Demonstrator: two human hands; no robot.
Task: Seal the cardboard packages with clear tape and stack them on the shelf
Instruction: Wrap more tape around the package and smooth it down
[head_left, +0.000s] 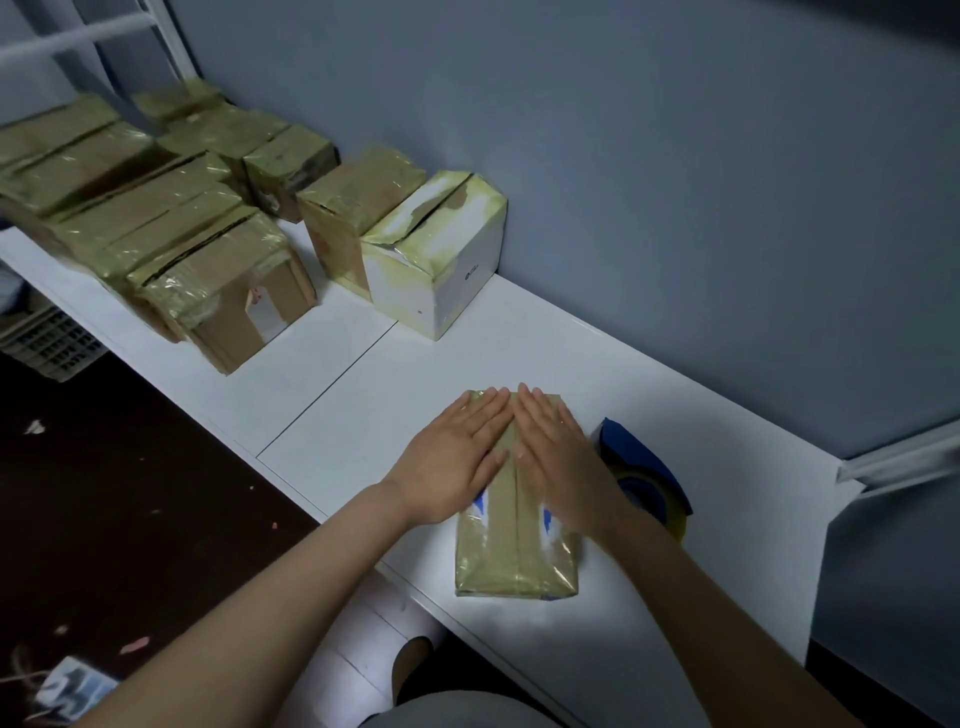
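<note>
A small cardboard package (514, 551) wrapped in shiny clear tape lies on the white table (363, 395) in front of me. My left hand (457, 457) presses flat on its left half with straight fingers. My right hand (556, 441) presses flat on its right half, the two hands side by side along the centre seam. A blue tape dispenser (644, 467) with a roll of clear tape sits just right of the package, partly hidden behind my right hand and forearm.
Several taped cardboard boxes (156, 218) stand in rows at the table's far left. A white taped box (441, 254) and a brown one (353, 208) stand against the grey wall. A white shelf frame (898, 457) juts in at right. A plastic crate (52, 343) sits below left.
</note>
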